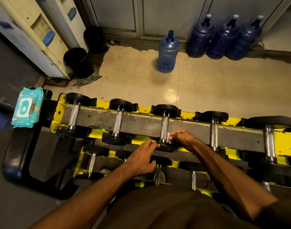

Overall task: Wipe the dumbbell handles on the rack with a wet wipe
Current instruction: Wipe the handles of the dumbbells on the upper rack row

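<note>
- Top tier of the yellow rack [187,115], and the work is on the middle dumbbell [164,111] of the five, at the near end of its knurled handle [164,125].
- That steel handle looks rigid and rough. It should bite into a cloth rather than let it slide, and the weight should sit firm in its cradle.
- The wet wipe [169,136] is the soft one: thin, limp and damp. It's best wrapped round the bar and pinched, not pressed flat.
- The right hand [182,138] has its fingers curled tight, pinching the white wipe against the handle's right side, just above the near black head [164,147].
- The left hand [142,160] lies with its fingers fairly straight, their tips touching that head as if bracing it, and holds nothing.
- The teal wipe pack [26,108] sits off the rack's left end.
</note>
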`<move>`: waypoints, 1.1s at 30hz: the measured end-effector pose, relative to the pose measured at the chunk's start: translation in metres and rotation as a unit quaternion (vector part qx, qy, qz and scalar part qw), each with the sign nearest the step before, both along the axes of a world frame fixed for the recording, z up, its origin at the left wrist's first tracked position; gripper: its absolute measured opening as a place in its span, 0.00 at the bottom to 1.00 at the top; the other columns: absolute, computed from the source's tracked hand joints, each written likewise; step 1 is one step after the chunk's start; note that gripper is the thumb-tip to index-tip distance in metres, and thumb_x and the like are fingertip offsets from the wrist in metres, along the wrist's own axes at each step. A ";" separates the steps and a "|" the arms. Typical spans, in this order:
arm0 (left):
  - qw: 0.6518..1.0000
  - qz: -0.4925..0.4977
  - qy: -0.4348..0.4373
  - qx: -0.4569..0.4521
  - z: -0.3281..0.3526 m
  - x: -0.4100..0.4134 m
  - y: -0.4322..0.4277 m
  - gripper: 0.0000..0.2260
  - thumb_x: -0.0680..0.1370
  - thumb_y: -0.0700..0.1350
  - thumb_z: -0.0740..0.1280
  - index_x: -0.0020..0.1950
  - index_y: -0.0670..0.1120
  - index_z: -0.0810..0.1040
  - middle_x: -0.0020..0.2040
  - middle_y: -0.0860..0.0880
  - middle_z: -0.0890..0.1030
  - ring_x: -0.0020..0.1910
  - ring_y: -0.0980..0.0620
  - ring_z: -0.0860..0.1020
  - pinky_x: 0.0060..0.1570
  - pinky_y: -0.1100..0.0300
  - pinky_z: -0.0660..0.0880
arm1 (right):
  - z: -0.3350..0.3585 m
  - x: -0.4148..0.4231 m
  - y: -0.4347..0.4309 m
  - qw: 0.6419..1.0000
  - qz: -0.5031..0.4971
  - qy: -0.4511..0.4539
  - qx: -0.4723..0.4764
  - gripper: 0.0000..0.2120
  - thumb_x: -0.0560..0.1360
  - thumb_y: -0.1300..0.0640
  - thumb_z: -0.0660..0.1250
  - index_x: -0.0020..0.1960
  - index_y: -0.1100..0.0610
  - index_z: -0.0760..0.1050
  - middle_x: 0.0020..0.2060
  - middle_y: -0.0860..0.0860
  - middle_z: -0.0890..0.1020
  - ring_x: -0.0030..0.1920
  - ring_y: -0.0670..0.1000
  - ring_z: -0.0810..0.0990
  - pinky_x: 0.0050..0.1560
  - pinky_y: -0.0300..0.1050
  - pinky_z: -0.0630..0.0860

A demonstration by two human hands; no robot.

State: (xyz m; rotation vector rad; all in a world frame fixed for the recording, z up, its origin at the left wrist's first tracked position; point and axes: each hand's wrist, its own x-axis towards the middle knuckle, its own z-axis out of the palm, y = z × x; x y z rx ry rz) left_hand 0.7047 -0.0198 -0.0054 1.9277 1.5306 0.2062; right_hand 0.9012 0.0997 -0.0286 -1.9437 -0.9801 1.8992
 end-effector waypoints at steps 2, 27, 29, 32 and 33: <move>1.000 -0.006 0.004 0.004 -0.001 0.001 0.000 0.30 0.75 0.48 0.70 0.75 0.50 0.65 0.69 0.52 0.65 0.67 0.54 0.68 0.65 0.56 0.74 | 0.000 0.003 -0.002 0.999 0.015 -0.017 0.025 0.07 0.73 0.71 0.69 0.45 0.61 0.82 0.48 0.59 0.84 0.48 0.54 0.83 0.43 0.44 0.81; 1.000 -0.005 0.009 0.004 -0.004 -0.002 -0.004 0.31 0.76 0.46 0.69 0.78 0.52 0.63 0.71 0.53 0.63 0.69 0.54 0.67 0.63 0.58 0.74 | 0.043 -0.075 0.045 0.563 0.559 -0.445 0.416 0.09 0.79 0.61 0.65 0.57 0.57 0.80 0.49 0.52 0.81 0.42 0.55 0.80 0.37 0.47 0.70; 1.000 -0.012 0.012 0.008 -0.006 -0.004 -0.004 0.30 0.76 0.45 0.68 0.77 0.52 0.65 0.71 0.52 0.64 0.69 0.53 0.68 0.63 0.57 0.75 | 0.044 -0.087 0.047 0.506 0.621 -0.475 0.364 0.09 0.80 0.58 0.63 0.56 0.57 0.81 0.43 0.51 0.81 0.39 0.52 0.76 0.38 0.46 0.71; 1.000 -0.008 0.012 0.012 -0.009 -0.004 -0.004 0.28 0.75 0.45 0.68 0.75 0.51 0.67 0.68 0.52 0.66 0.66 0.52 0.70 0.60 0.56 0.77 | 0.041 -0.101 0.050 0.476 0.698 -0.449 0.292 0.10 0.79 0.54 0.64 0.54 0.58 0.79 0.41 0.50 0.78 0.42 0.51 0.77 0.41 0.45 0.74; 1.000 -0.005 0.013 0.013 -0.010 -0.004 -0.004 0.28 0.75 0.46 0.68 0.75 0.51 0.67 0.68 0.52 0.66 0.65 0.52 0.70 0.59 0.57 0.76 | 0.041 -0.105 0.050 0.481 0.720 -0.427 0.260 0.09 0.77 0.54 0.65 0.52 0.58 0.78 0.42 0.50 0.77 0.43 0.51 0.77 0.42 0.45 0.74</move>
